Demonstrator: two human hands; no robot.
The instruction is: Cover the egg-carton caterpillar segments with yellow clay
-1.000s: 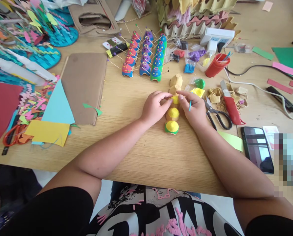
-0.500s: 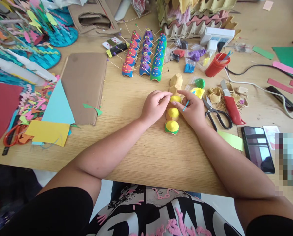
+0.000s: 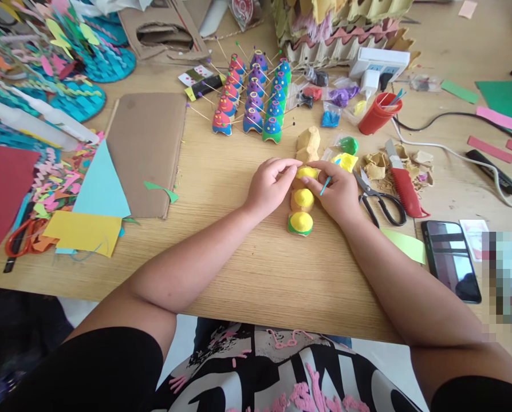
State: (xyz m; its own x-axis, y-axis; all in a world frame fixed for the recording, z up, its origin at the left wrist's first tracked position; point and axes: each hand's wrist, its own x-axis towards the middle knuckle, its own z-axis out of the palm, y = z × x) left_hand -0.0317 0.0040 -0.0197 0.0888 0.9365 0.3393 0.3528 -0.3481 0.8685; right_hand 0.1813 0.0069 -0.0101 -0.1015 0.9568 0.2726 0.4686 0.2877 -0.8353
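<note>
Around yellow clay [image 3: 307,172], both hands [image 3: 270,186] [image 3: 342,189] seemingly pinch, the right gripping a blue stick [image 3: 325,185].

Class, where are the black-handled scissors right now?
In the head view, the black-handled scissors lie right of centre, between the right hand and the red-handled knife.

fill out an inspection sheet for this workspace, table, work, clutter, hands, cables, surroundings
Surface: wood-grain table, small crumbs beside the cardboard sheet
Job's things: egg-carton strip; three nearest cups yellow-topped, the front one also green-edged; bare part beyond
Clutter: black-handled scissors, red-handled knife and phone at right; paper pieces on both sides
Hands: left hand at the third yellow-topped cup, exact contact unclear; right hand holds a thin blue stick
Cables: white cable and black cable lie across the right side
Surroundings: three rows of colored figures and stacked egg cartons behind
</note>
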